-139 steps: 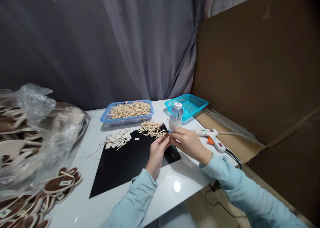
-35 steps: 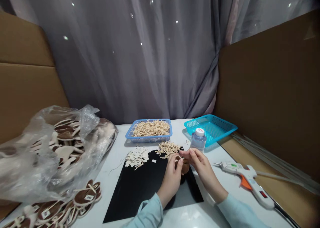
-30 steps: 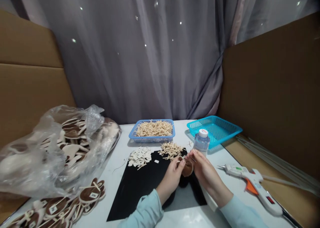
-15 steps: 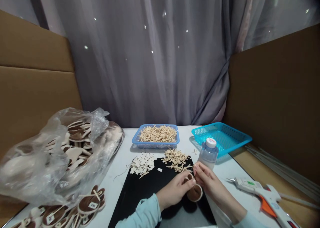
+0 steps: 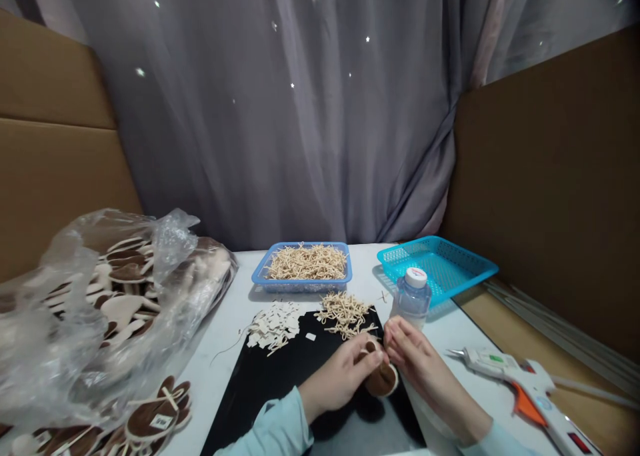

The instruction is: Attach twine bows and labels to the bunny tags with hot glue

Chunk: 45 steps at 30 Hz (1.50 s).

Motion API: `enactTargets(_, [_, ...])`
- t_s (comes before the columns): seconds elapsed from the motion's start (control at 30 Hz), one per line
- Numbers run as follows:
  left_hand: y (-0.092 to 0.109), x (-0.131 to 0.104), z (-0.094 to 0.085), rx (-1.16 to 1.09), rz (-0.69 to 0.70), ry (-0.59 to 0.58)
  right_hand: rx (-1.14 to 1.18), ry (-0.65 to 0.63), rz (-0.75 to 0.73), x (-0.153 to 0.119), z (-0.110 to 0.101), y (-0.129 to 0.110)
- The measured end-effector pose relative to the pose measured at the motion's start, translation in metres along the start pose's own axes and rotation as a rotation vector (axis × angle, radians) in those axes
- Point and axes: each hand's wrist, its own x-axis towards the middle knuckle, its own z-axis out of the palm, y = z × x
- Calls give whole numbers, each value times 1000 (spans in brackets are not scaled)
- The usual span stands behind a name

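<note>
A clear bag (image 5: 100, 296) holds brown-and-cream cutouts. A blue tray (image 5: 303, 279) holds tan strips; the teal basket (image 5: 437, 269) shows nothing inside. Above the black mat (image 5: 280, 389), left hand (image 5: 340, 376) and right hand (image 5: 415, 359) pinch a brown disc (image 5: 381, 379).

The left hand (image 5: 345, 375) covers most of the small brown piece (image 5: 383, 381), so only its lower round edge shows beside the right hand (image 5: 417, 365); what the fingers (image 5: 376, 357) pinch at its top is too small to tell, perhaps a bit of cord. Both sleeves run off the bottom edge. The glue gun (image 5: 520, 383) is cut off at the lower right corner, its handle end out of sight. The clear plastic bag (image 5: 100, 309) blurs the brown and cream cutouts inside and runs past the left edge. The print on the tags of the loose cutouts (image 5: 155, 419) is unreadable.
</note>
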Motion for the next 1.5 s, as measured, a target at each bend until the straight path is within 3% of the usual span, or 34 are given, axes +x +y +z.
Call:
enactTargets(0.1, [4, -2, -6, 233, -13, -62, -186, -92, 30, -1, -3, -2])
enactTargets(0.2, [5, -2, -9, 320, -26, -79, -254, -136, 33, 0, -7, -3])
enactTargets(0.3, [5, 1, -8, 173, 11, -26, -57, -79, 30, 4, -9, -1])
enactTargets(0.4, [5, 3, -3, -125, 51, 41, 178, -27, 9, 6, -6, 2])
enactTargets(0.53, [5, 3, 2, -319, 42, 16, 301, 22, 1, 7, -1, 4])
enactTargets(0.67, [11, 0, 0, -74, 42, -34, 225, -6, -8, 5, -1, 6])
enactTargets(0.93, [18, -3, -6, 526, -10, -135, -264, -158, 5, 2, -7, 6])
enactTargets(1.1, [18, 1, -4, 547, -10, -199, -361, -178, -2, 4, -9, 4])
enactTargets(1.3, [13, 0, -3, 656, 1, -178, -535, -115, -75, 4, -17, 2])
enactTargets(1.5, [10, 2, -11, 524, -47, -167, -477, -9, -69, 8, -20, -1])
